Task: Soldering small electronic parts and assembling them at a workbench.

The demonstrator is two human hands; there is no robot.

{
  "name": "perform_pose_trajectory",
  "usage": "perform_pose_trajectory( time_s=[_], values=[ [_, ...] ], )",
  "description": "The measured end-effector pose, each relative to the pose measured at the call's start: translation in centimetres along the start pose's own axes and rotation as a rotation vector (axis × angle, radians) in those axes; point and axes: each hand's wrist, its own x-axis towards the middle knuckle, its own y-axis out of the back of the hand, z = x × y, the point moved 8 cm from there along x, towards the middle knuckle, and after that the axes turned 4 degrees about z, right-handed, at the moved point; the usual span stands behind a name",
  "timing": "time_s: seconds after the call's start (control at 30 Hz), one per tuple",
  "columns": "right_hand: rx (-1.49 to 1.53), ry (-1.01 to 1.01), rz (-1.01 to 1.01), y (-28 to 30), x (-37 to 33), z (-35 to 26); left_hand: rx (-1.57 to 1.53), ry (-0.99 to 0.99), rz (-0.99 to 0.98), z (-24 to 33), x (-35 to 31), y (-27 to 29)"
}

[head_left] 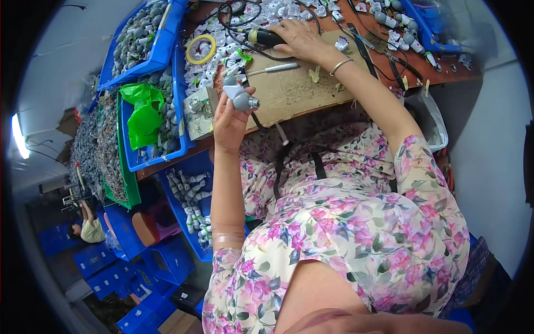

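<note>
My left hand (229,127) is closed around a small grey-and-white bulb-shaped device (241,100) with a metal screw end, held up in front of the table's near edge. Over the cardboard, my right hand (303,42) grips a black cylindrical tool (266,38) with a yellowish band, its far part hidden under the fingers. A dark cable runs close by. Between the hands, a white-handled screwdriver (281,67) lies on the cardboard sheet (289,96). Left of it are a roll of yellow tape (201,49) and many loose white plastic parts (222,50).
Blue crates of grey parts stand at left, one with a green plastic bag (143,111). Below them a blue bin (192,209) holds white-and-grey pieces. Pliers (405,68) and tweezers (361,38) lie at right. Another person (92,228) is far off at left.
</note>
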Motion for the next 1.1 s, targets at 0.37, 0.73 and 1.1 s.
perform_pose_trajectory(
  time_s=[0.37, 0.73, 1.1],
  values=[
    [0.496, 0.105, -0.017, 5.4, -8.2, -11.2, -0.345, -0.059, -0.132, 1.1, -0.5, -0.1],
    [1.441, -0.591, -0.002, -2.7, -2.7, -12.7, 0.304, -0.111, 0.22, 1.0, -4.2, 4.4],
    [1.732, -0.807, -0.163, -9.2, -0.8, -15.4, 0.793, -0.413, 0.454, 0.7, -7.2, 4.0]
  ],
)
